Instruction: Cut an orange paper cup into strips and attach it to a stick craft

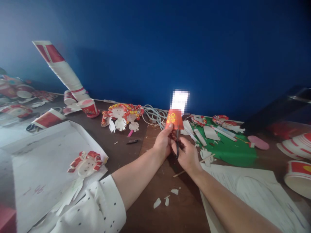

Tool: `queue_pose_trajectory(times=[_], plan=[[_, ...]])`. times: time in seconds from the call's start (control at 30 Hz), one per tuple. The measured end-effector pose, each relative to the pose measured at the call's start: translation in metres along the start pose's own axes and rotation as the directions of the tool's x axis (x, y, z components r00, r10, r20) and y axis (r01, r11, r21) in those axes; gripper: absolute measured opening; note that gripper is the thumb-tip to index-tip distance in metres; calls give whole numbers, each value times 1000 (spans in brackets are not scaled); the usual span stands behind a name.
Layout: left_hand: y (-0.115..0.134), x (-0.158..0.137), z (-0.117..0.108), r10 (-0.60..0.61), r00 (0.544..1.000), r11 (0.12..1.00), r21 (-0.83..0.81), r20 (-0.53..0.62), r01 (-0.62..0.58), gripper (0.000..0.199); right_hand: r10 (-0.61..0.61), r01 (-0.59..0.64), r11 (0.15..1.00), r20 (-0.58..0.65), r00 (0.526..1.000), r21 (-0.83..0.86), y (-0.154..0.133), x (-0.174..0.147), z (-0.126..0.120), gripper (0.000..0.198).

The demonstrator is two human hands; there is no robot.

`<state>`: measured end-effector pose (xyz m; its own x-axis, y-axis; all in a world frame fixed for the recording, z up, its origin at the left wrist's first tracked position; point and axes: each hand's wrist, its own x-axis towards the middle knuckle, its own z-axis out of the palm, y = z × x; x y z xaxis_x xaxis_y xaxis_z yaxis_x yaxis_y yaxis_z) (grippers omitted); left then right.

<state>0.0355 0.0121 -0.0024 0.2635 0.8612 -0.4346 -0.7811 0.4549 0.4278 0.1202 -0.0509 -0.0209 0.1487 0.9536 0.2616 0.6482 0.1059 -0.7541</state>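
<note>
Above the table's middle, my left hand grips a red paper cup with yellow characters, its thumb pressed on the lower edge. My right hand is closed around the dark handles of a pair of scissors. The scissors point upward, and a blade lies against the right part of the cup. Whether the blades are apart is too small to tell. Both hands are close together. A bright white pixelated patch shows just above the cup.
Paper dolls with red-and-yellow curled hair lie left of the hands, near coiled cables. A tall leaning stack of cups stands at left. A green sheet with markers lies at right. White paper scraps dot the brown table.
</note>
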Motion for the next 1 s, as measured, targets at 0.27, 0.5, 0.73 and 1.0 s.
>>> queue_pose_trajectory(times=[0.27, 0.5, 0.73, 1.0], plan=[[0, 1, 1, -5, 1000, 1000, -11, 6, 5, 23, -18, 18, 1000, -11, 1000, 1, -4, 0, -1, 19], [-3, 0, -4, -107, 990, 994, 14, 92, 106, 20, 42, -32, 985, -56, 998, 170, -9, 7, -4, 25], [-8, 1, -6, -89, 988, 996, 20, 123, 88, 19, 31, -16, 986, -85, 996, 168, -9, 11, -5, 30], [-5, -3, -6, -122, 990, 984, 138, 72, 111, 28, 60, -50, 978, -43, 997, 204, -14, 13, -11, 31]])
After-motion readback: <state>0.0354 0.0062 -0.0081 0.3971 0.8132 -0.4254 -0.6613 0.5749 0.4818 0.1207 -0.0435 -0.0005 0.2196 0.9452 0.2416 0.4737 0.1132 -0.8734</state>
